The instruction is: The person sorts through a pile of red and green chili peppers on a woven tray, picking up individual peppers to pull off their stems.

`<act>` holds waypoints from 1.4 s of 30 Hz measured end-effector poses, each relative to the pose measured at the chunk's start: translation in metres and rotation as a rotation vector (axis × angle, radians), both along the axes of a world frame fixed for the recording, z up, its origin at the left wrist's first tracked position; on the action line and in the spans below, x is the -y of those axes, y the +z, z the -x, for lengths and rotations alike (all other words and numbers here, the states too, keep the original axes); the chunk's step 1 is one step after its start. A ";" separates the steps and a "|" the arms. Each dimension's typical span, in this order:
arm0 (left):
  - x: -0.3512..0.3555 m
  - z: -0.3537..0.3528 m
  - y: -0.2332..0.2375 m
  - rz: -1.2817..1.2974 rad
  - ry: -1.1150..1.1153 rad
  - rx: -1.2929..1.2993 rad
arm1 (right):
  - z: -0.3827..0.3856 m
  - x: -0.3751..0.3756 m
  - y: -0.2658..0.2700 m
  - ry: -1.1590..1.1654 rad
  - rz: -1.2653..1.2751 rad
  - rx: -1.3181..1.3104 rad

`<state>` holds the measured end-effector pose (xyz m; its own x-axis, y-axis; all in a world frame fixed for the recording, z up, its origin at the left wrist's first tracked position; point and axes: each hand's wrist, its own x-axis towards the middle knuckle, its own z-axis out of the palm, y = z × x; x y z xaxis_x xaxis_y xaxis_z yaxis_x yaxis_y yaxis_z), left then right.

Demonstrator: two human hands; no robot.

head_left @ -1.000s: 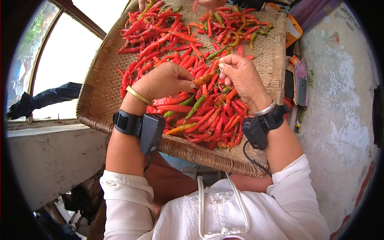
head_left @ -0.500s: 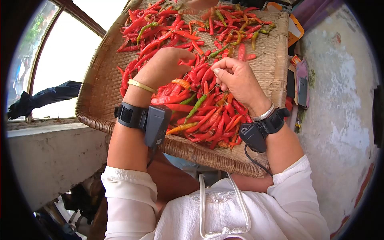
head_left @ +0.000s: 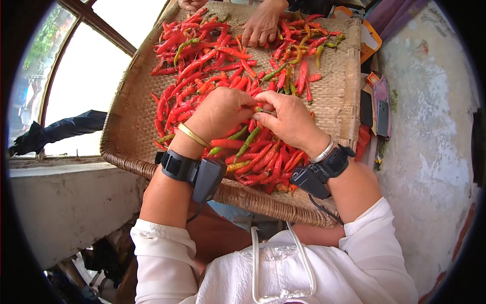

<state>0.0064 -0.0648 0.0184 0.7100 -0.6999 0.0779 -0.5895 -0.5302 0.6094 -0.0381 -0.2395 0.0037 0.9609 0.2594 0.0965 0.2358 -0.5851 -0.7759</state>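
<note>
My left hand [head_left: 221, 112] is closed, its fingertips pinching a chili pepper whose greenish stem end [head_left: 258, 109] peeks out between my hands. Meeting it from the other side, my right hand [head_left: 291, 120] pinches thumb against forefinger at that stem. Most of this pepper is hidden by my fingers. Under and in front of my hands lies a heap of red chili peppers [head_left: 263, 162], with a green chili pepper [head_left: 248, 141] among them. All of them rest in a wide woven basket [head_left: 129, 126].
Another person's hand [head_left: 263, 24] reaches among the peppers at the far side, with a second hand [head_left: 192, 4] at the top edge. A window and a dark folded umbrella-like bundle [head_left: 66, 129] are at left. A phone [head_left: 382, 117] lies right of the basket, near the wall [head_left: 430, 152].
My hands have come together, lower than before, with a pepper's stem end between their fingertips. The other person's hands have come further into view over the far side of the basket.
</note>
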 end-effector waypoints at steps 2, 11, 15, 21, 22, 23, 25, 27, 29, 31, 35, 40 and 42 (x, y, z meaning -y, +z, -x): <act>0.004 0.002 0.003 -0.002 0.024 -0.065 | -0.001 0.001 0.001 -0.033 0.012 0.038; -0.007 -0.012 -0.017 -0.258 0.163 0.008 | -0.015 0.054 0.028 -0.071 0.300 -0.017; 0.008 -0.006 -0.027 -0.397 0.241 0.018 | -0.027 0.057 0.028 -0.162 -0.176 -0.296; 0.022 0.001 -0.025 -0.496 0.380 -0.029 | -0.037 0.039 0.022 -0.177 -0.862 -0.161; 0.021 0.000 -0.025 -0.494 0.381 -0.030 | -0.038 0.039 0.011 -0.183 -0.631 -0.144; 0.021 -0.001 -0.027 -0.497 0.377 -0.037 | -0.038 0.040 0.003 -0.186 -0.399 -0.126; 0.019 -0.005 -0.032 -0.495 0.376 -0.044 | -0.032 0.034 0.009 -0.177 -0.186 -0.112; 0.015 -0.010 -0.035 -0.420 0.329 -0.082 | -0.030 0.032 0.003 -0.059 -0.141 -0.139; 0.011 -0.014 -0.032 -0.349 0.310 -0.120 | -0.029 0.028 0.006 -0.062 -0.154 -0.132; 0.005 -0.019 -0.025 -0.284 0.291 -0.161 | -0.028 0.029 0.011 -0.015 0.069 -0.196; -0.007 -0.032 0.002 -0.100 0.333 -0.418 | -0.024 0.031 0.011 0.088 0.236 -0.269; 0.001 -0.033 0.001 0.628 0.576 -0.550 | -0.024 0.019 -0.009 0.124 0.227 -0.141; 0.001 -0.033 -0.017 0.357 0.409 -0.431 | -0.026 0.015 -0.023 0.096 0.207 -0.053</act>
